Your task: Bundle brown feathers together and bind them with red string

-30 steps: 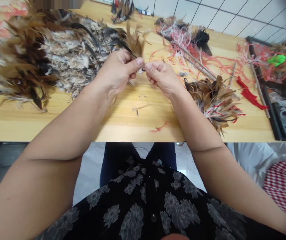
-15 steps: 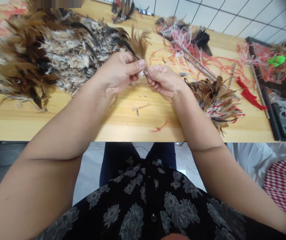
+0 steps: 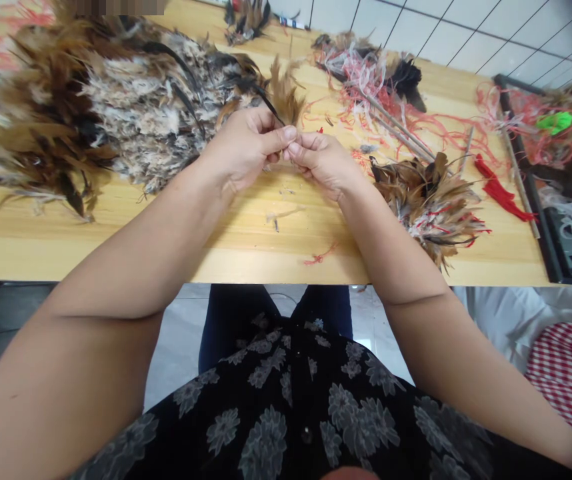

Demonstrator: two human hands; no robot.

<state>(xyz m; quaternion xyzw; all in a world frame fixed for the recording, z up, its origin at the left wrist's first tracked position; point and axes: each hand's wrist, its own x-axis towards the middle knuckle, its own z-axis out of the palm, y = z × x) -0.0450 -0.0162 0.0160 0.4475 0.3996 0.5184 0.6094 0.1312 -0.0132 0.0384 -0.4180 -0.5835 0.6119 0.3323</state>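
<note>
My left hand [image 3: 243, 150] and my right hand [image 3: 323, 160] meet fingertip to fingertip above the wooden table [image 3: 246, 240]. Between them they pinch the quill ends of a small bunch of brown feathers [image 3: 285, 93], whose tips fan up and away from me. The left thumb presses on the stems; the right fingers curl around them from the other side. A big heap of brown, white and black feathers [image 3: 91, 107] lies just left of my left hand.
A tied feather bundle with red string [image 3: 431, 200] lies right of my right hand. Sticks and pink-red string [image 3: 391, 120] are scattered behind it. A black tray [image 3: 551, 220] sits at the table's right end. Loose red string [image 3: 320, 255] lies near the front edge.
Both hands have shifted slightly right and nearer together. The bunch of feathers has turned a little, and its tips now stand more upright.
</note>
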